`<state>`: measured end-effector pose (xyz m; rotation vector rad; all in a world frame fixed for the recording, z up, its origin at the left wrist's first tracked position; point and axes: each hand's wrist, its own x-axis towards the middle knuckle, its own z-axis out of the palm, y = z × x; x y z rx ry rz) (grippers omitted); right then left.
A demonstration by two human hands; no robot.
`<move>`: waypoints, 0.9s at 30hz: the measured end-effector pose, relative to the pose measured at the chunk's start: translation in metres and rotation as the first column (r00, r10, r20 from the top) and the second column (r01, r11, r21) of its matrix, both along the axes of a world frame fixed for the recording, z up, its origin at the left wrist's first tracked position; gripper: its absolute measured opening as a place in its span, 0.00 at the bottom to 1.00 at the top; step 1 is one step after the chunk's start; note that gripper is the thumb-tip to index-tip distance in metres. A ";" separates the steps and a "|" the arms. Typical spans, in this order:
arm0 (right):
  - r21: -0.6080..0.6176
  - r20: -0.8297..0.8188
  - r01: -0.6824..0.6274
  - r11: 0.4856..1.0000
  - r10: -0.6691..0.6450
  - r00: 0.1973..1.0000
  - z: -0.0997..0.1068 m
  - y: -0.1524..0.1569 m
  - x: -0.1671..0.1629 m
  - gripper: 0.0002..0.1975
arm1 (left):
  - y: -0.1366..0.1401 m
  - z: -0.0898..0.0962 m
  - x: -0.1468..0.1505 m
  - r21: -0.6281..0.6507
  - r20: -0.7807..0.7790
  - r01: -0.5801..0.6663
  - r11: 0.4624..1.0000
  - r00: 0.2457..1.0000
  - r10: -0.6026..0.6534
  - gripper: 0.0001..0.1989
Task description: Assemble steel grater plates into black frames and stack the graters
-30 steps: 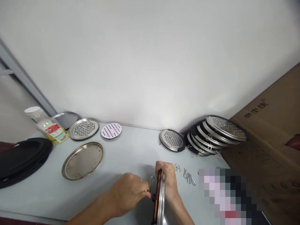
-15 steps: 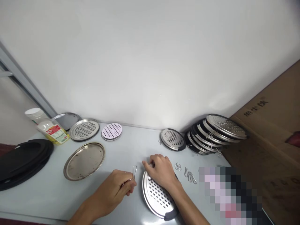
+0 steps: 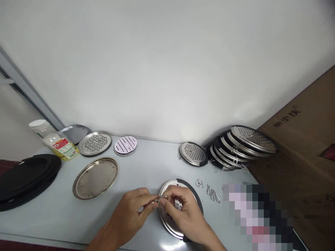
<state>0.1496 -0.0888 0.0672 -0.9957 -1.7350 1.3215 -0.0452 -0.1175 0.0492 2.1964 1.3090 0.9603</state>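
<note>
My left hand (image 3: 134, 209) is closed, pinching a small wire snap clip (image 3: 155, 201) between thumb and fingertips. My right hand (image 3: 184, 209) is closed as well, its thumb and index finger on a thin curved metal ring (image 3: 164, 197) that meets the clip. Fingertips cover much of both small parts, so whether they are linked is unclear. Beneath the right hand lies a round steel grater (image 3: 174, 230) with a black rim along one side. Right of it on the table are several wire clips (image 3: 212, 194) and a few loose rings (image 3: 199, 183).
A leaning stack of round graters (image 3: 235, 150) stands at back right beside a cardboard box (image 3: 300, 150). One grater (image 3: 193, 153) lies near it. Leftward are a steel plate (image 3: 95, 178), grater discs (image 3: 95, 143), a purple-white disc (image 3: 125, 145), an oil bottle (image 3: 61, 146) and black rims (image 3: 28, 181).
My right hand has drawn back from the grater's far edge, its fingers now pinching at the clip. My left hand has moved right, bringing the clip to the right fingertips.
</note>
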 end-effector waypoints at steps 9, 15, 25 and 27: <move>0.063 -0.112 0.303 0.951 -0.295 0.949 -0.010 -0.023 -0.001 0.10 | -0.014 -0.014 0.025 0.274 0.286 -0.237 0.932 0.945 0.156 0.07; 0.191 -0.209 0.263 0.946 -0.222 0.952 -0.008 -0.031 -0.007 0.07 | -0.020 -0.003 0.036 0.021 0.315 -0.197 0.980 0.932 0.181 0.06; 0.024 -0.338 0.352 0.936 -0.324 0.884 -0.011 -0.036 -0.013 0.05 | -0.021 -0.007 0.032 0.222 0.367 -0.108 0.969 0.930 0.020 0.08; 0.048 -0.342 0.364 0.930 -0.327 0.881 -0.012 -0.037 -0.014 0.05 | -0.022 -0.006 0.032 0.152 0.396 -0.109 0.982 0.917 0.041 0.07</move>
